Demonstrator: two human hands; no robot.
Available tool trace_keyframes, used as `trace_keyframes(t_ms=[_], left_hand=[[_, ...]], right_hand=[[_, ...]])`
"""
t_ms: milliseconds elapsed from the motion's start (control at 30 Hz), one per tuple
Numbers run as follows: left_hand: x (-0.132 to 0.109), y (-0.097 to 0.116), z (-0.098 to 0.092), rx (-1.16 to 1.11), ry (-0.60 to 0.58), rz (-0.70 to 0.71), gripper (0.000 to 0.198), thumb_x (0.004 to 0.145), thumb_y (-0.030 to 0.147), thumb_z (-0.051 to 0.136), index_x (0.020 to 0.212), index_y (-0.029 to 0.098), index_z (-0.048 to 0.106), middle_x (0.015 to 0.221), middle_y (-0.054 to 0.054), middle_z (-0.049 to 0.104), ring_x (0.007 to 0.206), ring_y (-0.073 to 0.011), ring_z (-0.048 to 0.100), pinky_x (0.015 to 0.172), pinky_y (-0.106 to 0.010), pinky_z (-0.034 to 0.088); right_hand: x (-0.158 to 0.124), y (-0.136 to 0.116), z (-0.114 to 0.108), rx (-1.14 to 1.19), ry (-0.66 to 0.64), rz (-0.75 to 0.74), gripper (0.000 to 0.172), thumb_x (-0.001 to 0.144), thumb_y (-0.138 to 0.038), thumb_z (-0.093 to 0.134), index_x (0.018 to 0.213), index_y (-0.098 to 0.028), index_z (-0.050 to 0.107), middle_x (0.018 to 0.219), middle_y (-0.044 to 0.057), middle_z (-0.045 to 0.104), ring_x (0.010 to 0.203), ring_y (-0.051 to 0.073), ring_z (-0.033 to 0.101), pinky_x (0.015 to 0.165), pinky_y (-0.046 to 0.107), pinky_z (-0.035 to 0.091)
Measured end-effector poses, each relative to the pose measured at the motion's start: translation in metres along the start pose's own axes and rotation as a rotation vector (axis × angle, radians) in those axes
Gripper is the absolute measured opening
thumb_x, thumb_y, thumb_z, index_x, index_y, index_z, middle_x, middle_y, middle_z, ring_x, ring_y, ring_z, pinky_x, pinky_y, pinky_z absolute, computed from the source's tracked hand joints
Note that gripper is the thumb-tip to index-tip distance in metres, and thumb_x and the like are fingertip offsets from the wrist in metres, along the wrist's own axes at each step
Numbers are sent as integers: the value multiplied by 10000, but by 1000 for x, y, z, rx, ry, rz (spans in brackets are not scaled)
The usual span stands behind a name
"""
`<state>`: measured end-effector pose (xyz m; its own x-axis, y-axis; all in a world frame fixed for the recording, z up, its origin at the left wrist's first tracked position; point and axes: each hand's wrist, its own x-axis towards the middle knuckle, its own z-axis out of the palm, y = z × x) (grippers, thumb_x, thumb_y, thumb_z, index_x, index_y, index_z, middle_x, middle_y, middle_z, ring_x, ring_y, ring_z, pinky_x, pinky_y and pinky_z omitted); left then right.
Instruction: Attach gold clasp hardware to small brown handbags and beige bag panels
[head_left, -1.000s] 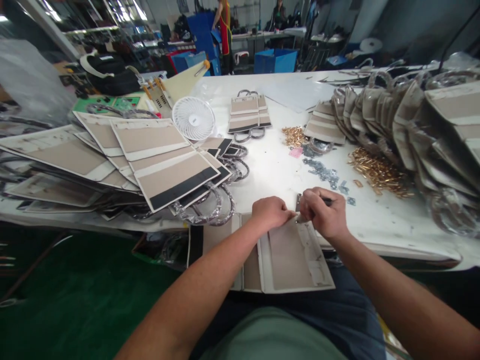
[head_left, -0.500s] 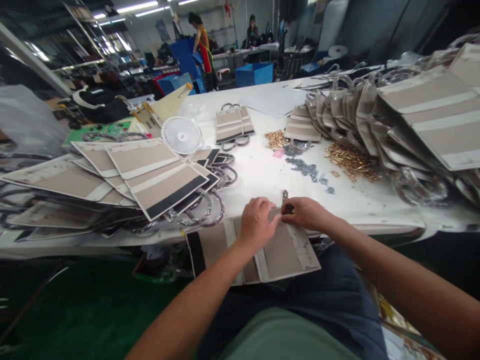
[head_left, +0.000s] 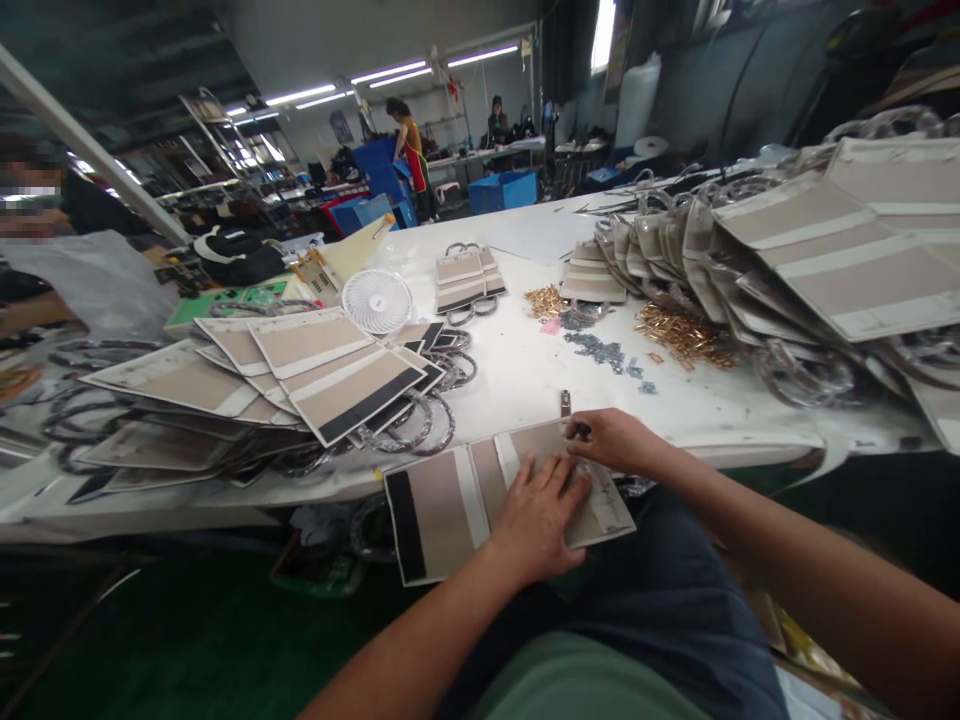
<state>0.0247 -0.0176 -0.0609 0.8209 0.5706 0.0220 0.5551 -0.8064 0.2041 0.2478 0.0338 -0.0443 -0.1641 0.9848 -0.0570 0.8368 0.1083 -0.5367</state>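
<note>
A flat beige bag panel (head_left: 439, 497) with pale strips and a black band at its left end lies across my lap and the table's front edge. My left hand (head_left: 541, 510) rests on its right half, fingers spread flat. At the panel's upper right edge my right hand (head_left: 611, 438) is closed, with its thumb and fingertips pinched round a small dark object (head_left: 580, 431). What kind of object it is cannot be made out. Just beyond those fingertips, a small metal piece with holes (head_left: 565, 403) lies on the white tabletop.
Stacked panels with plastic-wrapped handles (head_left: 341, 385) lie at left, and a larger pile (head_left: 832, 250) stands at right. Gold-coloured fasteners (head_left: 682, 335) and small grey metal plates (head_left: 596, 350) are scattered between. A white fan (head_left: 376, 300) sits behind the left stack. People are farther back.
My left hand has gone from a pinch beside my right hand to lying flat on the panel. The right hand stays near the panel's edge. The camera view has shifted.
</note>
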Motion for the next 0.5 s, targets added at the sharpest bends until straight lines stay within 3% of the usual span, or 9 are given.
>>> trace_keyframes(t_ms=[200,333,500], left_hand=[[8,-7,-9,31,-24,55,893,786,557,748,1549,208,443,1672,-163,367,1578,-363,253,1303,-613,115],[11,-10,-6,43,-24,72,933,791,573,743,1572,188,407,1692,-158,331,1597,-351,205,1306,-599,113],[9,-12,1,62,-27,99,952,832,618,707,1595,162,365,1700,-184,300,1598,-362,197,1305,-607,89]], right_hand=[[-27,-2,-13,24,22,20,130,841,-284,687,899,-255,799,813,23,775,737,214,686,674,293,446],[-31,6,-3,66,-4,73,130,807,-238,669,844,-234,794,758,17,759,702,208,677,647,284,443],[-41,11,14,103,43,133,170,822,-267,632,908,-218,770,825,29,765,780,221,689,699,292,465]])
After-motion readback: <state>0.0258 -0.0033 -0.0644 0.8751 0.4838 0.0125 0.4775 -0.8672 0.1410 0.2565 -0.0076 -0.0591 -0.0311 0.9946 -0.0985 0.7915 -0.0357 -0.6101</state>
